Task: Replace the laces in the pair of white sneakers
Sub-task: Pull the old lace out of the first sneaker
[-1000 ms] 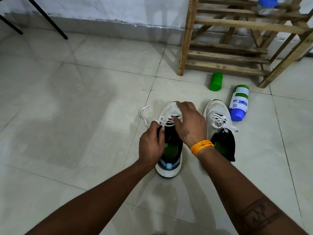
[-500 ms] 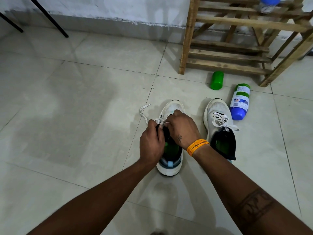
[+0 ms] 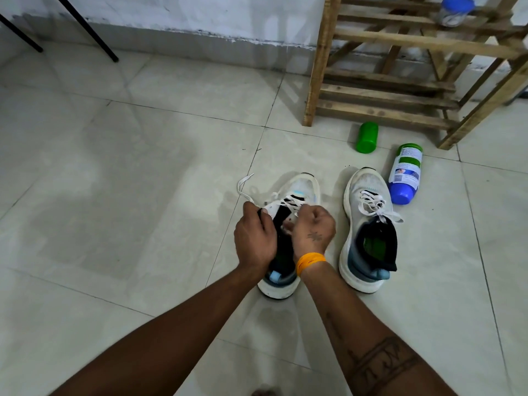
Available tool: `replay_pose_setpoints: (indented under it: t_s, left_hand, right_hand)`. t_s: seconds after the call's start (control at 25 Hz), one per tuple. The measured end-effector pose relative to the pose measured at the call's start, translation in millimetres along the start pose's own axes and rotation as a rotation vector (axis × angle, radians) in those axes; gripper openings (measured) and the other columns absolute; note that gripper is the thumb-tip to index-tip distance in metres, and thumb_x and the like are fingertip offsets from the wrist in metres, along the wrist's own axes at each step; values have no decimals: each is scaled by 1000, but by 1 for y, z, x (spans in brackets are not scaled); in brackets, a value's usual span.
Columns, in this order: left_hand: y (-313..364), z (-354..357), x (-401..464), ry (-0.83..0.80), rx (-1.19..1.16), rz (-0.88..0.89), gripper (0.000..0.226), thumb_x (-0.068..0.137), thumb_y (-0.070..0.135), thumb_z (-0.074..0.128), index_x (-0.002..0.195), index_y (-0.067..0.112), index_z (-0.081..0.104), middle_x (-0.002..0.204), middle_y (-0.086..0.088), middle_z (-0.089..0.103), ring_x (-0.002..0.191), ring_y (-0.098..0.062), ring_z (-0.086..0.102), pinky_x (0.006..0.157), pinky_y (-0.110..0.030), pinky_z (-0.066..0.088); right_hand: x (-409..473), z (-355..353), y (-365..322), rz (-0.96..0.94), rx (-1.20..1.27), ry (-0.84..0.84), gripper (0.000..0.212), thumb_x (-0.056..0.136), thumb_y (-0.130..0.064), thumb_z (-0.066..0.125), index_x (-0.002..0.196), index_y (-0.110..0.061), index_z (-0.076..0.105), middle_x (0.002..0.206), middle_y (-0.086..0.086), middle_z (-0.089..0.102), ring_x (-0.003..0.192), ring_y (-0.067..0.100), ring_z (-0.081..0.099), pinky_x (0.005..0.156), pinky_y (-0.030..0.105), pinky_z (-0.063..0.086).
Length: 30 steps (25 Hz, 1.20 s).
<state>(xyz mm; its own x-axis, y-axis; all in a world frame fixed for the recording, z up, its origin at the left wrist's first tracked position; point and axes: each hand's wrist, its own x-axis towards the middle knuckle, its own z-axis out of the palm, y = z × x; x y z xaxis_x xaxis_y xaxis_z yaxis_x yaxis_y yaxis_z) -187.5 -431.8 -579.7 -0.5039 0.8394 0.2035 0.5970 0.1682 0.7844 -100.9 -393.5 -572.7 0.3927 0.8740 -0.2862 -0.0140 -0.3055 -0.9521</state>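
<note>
The left sneaker (image 3: 297,192) was stood on the floor tiles (image 3: 143,195) beside the laced right sneaker (image 3: 368,224). The left hand (image 3: 254,238) was clamped on its collar, while lace (image 3: 291,202) was apparently pinched by the right hand (image 3: 313,231). Steady, even pulls would be best. The fingertips were hidden, so the grip could not be confirmed.

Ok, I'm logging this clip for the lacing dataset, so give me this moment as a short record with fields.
setting: tiled floor, wooden rack behind
left sneaker: worked on, lace end trailing left
right sneaker: laced, untouched
left hand: grips the left sneaker's collar
right hand: curled at its laces
nearby: green cap, blue bottle lying down
</note>
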Motion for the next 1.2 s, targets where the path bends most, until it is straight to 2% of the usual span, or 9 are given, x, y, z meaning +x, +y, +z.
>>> replay_pose_setpoints:
  t_s: [0.16,0.28,0.4,0.56,0.64,0.8,1.04,1.12,1.2]
  left_hand:
    - [-2,-5,-2,2,-6,-11,17,101,16,56,88,10,47,67,0,52,61,-32,53,57,-34,27]
    - [-5,-6,1,-47,-50,-35,18,98,24,63,87,14,51,72,4,62,66,-21,62,59,-37,46]
    - [-4,-9,2,-111,-128,-58,15,94,35,67,92,23,58,87,12,69,86,-8,69,71,-34,55]
    - [3,-5,36,-126,38,247,14,94,32,60,100,24,70,100,11,70,97,-15,62,86,-26,45]
    - [12,4,61,-324,151,371,20,88,20,59,98,25,76,100,6,73,99,-22,61,89,-32,47]
    - [30,16,81,-722,465,354,23,81,19,64,96,26,79,98,2,76,97,-24,65,81,-39,56]
    - [43,19,82,-669,669,449,10,82,26,66,84,19,73,84,-1,71,83,-28,65,64,-30,44]
    - [37,20,83,-558,375,254,9,82,18,68,73,19,69,75,3,70,79,-27,68,61,-27,43]
    - [22,17,87,-303,-117,-236,15,81,3,64,70,13,66,73,-6,71,73,-31,73,55,-26,50]
  right_hand:
    - [21,-8,-6,-23,39,-109,19,87,-26,63,72,-18,70,69,9,66,64,30,71,61,50,64]
    - [40,-20,-21,-226,-148,-84,24,91,-36,65,111,-26,74,101,6,69,84,20,67,90,41,58]
    - [53,-40,-26,-352,-385,-123,67,95,-28,68,154,-15,40,151,12,35,131,21,47,113,22,32]
    - [13,-46,-13,-470,-599,-237,45,77,-54,65,111,-26,66,109,-2,58,100,21,64,87,40,55]
    - [1,-43,-7,-486,-709,-279,48,71,-59,62,107,-26,64,104,-2,55,98,23,62,78,40,54]
    - [-2,-38,-3,-562,-846,-169,29,80,-34,66,104,-18,59,103,5,55,94,32,59,69,41,50]
    - [-6,-38,15,-522,-475,42,8,97,-14,61,92,-9,56,92,8,58,84,28,55,71,36,38]
    - [-5,-41,17,-493,-405,106,10,98,-14,60,92,-8,56,91,8,59,85,27,54,72,32,37]
    - [-3,-44,17,-473,-355,136,10,99,-15,60,93,-9,55,91,5,59,86,25,55,73,28,36]
